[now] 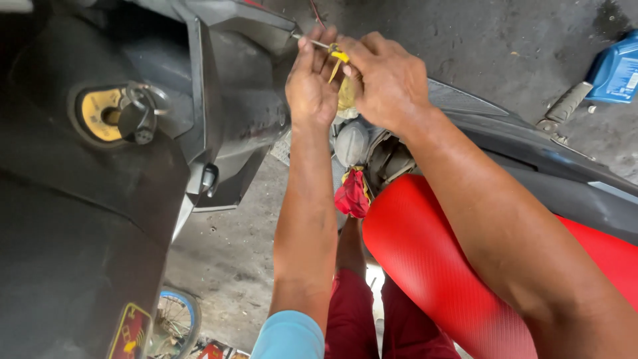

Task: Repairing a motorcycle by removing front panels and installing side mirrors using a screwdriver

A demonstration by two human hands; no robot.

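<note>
A: Report items nearest the camera first.

B: Lowest in view: a light blue sleeve (289, 336) on the left forearm, and dark red trousers (352, 319) below it. To the right, the red scooter seat (425, 252) lies under the right forearm.

A: Next?

B: A red rag (352, 194) hangs just ahead of the seat's front end. On the left, the black front panel (80, 219) carries a yellow-ringed keyhole (103, 114) with a key (138, 118) inserted.

A: State of the hands?

B: The left hand (311, 83) is closed narrowly, fingertips pinching the metal shaft. The right hand (385, 80) is closed around the handle of a yellow screwdriver (340, 58). Both hands touch each other.

A: Location of the screwdriver?

B: Between the two hands, top centre of the view, its tip against the edge of the grey body panel (246, 86).

A: Farthest items?

B: Stained concrete floor (492, 40); a blue oil bottle (617, 70) stands on it at upper right, near a footrest (565, 106).
</note>
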